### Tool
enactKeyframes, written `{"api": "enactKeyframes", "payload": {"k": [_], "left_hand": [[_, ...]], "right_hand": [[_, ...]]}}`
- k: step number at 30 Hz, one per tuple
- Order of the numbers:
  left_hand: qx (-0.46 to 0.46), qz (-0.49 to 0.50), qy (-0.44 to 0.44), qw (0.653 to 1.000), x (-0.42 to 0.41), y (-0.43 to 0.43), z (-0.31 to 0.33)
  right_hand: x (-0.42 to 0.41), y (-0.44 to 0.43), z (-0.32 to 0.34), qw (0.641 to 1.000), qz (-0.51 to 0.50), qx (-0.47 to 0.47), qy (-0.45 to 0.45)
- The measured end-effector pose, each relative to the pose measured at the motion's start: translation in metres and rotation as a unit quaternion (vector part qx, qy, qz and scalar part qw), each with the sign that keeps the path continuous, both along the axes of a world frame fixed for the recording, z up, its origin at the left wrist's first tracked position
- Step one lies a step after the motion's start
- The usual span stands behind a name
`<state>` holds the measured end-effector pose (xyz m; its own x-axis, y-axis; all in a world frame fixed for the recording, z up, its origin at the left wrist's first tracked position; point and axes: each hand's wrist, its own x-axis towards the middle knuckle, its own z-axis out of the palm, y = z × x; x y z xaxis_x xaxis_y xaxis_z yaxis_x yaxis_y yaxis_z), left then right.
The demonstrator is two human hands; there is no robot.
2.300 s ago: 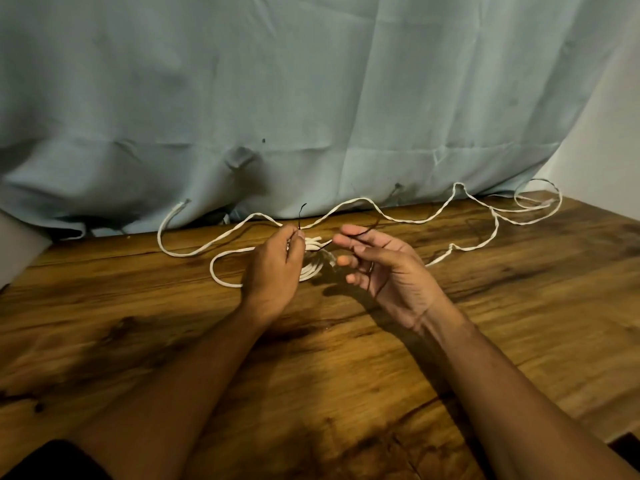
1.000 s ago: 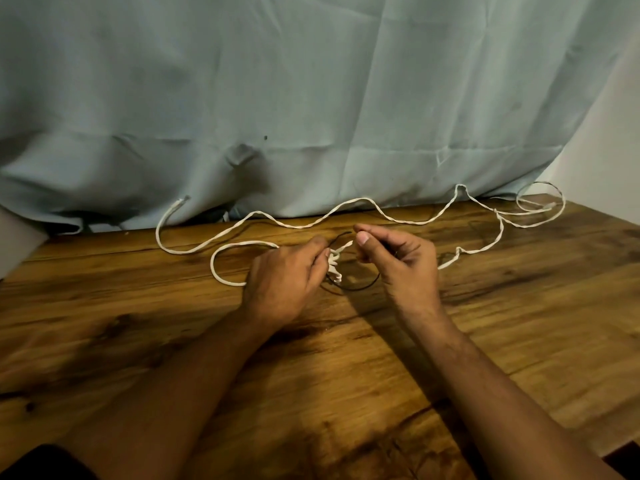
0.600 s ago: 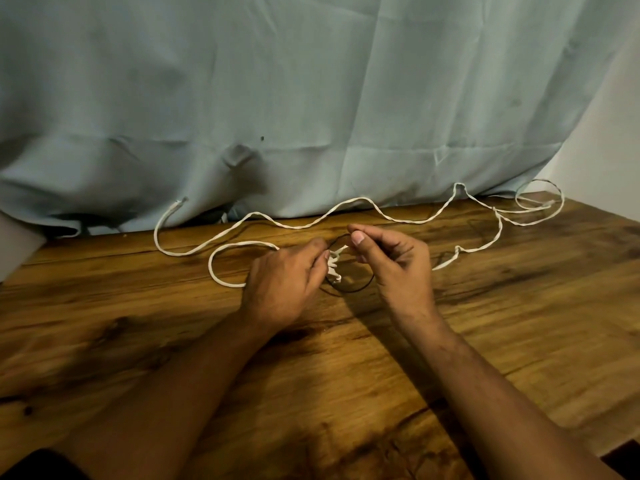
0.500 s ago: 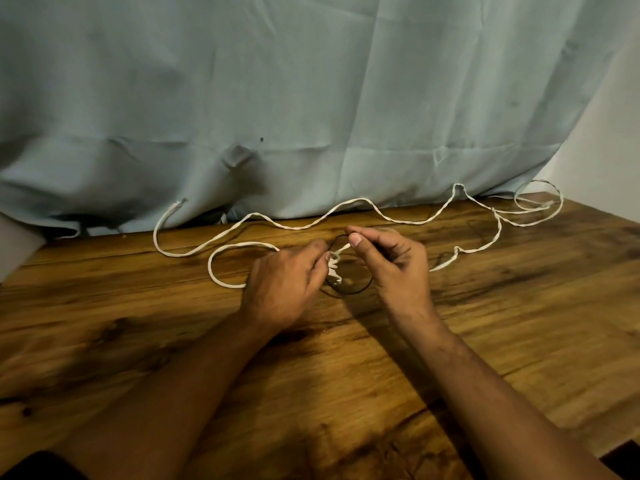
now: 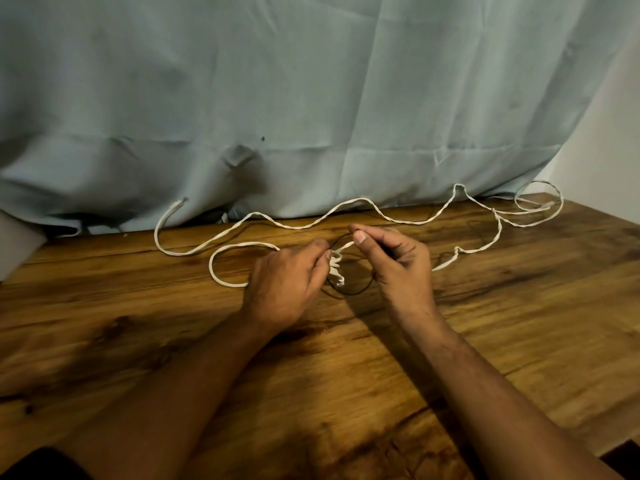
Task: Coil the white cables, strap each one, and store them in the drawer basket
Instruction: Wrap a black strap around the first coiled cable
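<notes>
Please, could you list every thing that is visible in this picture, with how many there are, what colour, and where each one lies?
white cable: count unclear, at least one; white; winds along the far side of the table, one part bunched between the grips.
black tie: one; black; thin loop at the bunch, between the grips.
table: one; brown wood; under the cable and the arms.
cloth: one; pale blue-green; hangs behind the table.
wall: one; white; far right.
left grip: one; bare hand; pinches the bunched cable.
right grip: one; bare hand; seems to pinch the black tie.
</notes>
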<state>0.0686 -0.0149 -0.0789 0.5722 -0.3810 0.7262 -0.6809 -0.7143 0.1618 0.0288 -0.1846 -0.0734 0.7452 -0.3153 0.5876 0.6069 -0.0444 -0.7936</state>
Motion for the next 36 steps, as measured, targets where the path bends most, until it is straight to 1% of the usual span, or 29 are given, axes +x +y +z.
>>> {"api": "enactKeyframes", "payload": {"k": [8, 12, 15, 19, 26, 30, 33, 36], "left_hand": [[0.021, -0.024, -0.006, 0.999, 0.001, -0.001, -0.003], [0.024, -0.031, -0.012, 0.999, 0.0, 0.0, -0.001], [0.049, -0.034, -0.033, 0.998, -0.004, -0.001, 0.001], [0.062, -0.035, -0.033, 0.997, -0.007, -0.002, 0.002], [0.066, -0.032, -0.005, 0.997, -0.007, 0.0, 0.003], [0.068, -0.027, 0.002, 0.997, -0.008, 0.001, 0.006], [0.08, -0.029, 0.009, 0.996, -0.008, 0.002, 0.007], [0.093, -0.029, 0.011, 0.995, -0.008, 0.001, 0.007]], "right_hand": [[-0.001, 0.003, -0.001, 0.999, 0.036, -0.017, 0.006], [-0.001, 0.003, -0.002, 0.999, 0.032, -0.026, 0.009], [-0.001, 0.003, -0.002, 0.999, 0.037, -0.026, 0.007], [-0.001, 0.002, 0.0, 0.998, 0.034, -0.053, 0.007], [-0.002, -0.002, -0.001, 0.991, 0.069, -0.037, 0.104], [-0.004, -0.009, 0.007, 0.996, 0.04, -0.02, 0.079], [-0.004, -0.008, 0.006, 0.995, 0.047, -0.033, 0.076], [-0.006, -0.005, 0.005, 0.995, 0.058, -0.02, 0.079]]}}
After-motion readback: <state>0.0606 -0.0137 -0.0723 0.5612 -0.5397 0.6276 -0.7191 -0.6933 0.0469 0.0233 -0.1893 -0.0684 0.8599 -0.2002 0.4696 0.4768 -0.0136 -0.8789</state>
